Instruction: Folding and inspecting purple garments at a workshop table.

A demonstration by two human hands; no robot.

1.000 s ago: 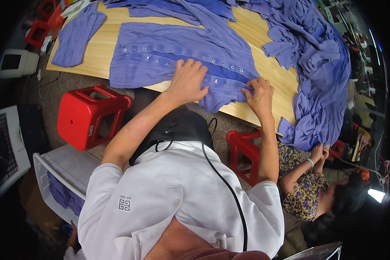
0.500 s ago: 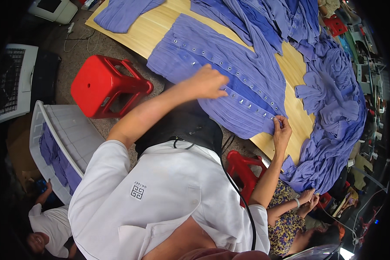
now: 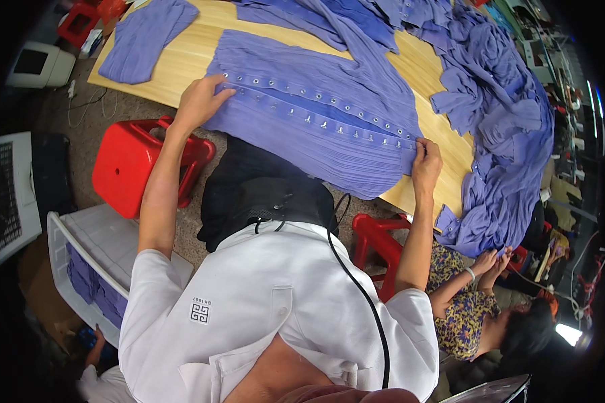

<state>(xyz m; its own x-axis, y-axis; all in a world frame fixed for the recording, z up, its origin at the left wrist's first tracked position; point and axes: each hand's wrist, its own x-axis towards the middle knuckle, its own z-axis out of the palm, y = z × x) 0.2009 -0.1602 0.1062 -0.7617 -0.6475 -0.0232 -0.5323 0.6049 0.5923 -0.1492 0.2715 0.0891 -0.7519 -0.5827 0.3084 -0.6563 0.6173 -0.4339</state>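
A purple crinkled garment (image 3: 302, 154) lies across the wooden table right before me. Two strips run along its opening, one with round metal eyelets and one with metal hooks; a darker purple layer shows between them. My left hand (image 3: 200, 102) is at the garment's left end, thumb and forefinger closed on the edge near the first eyelets. At the opposite end, my right hand (image 3: 427, 164) pinches the garment's corner where the two strips come close together. The strips lie apart in the middle, with the hooks on the side nearer me.
More purple garments (image 3: 504, 127) are heaped along the right of the wooden table (image 3: 181, 50); another purple piece (image 3: 144, 40) lies far left. Red stools (image 3: 124, 168) stand at both sides. A white bin (image 3: 107, 225) holds purple cloth. A co-worker in a patterned top (image 3: 460, 295) handles cloth at right.
My left hand has moved left from over the garment's middle to its left end and taken hold there. My right hand stays on the right corner. The whole view has shifted slightly.
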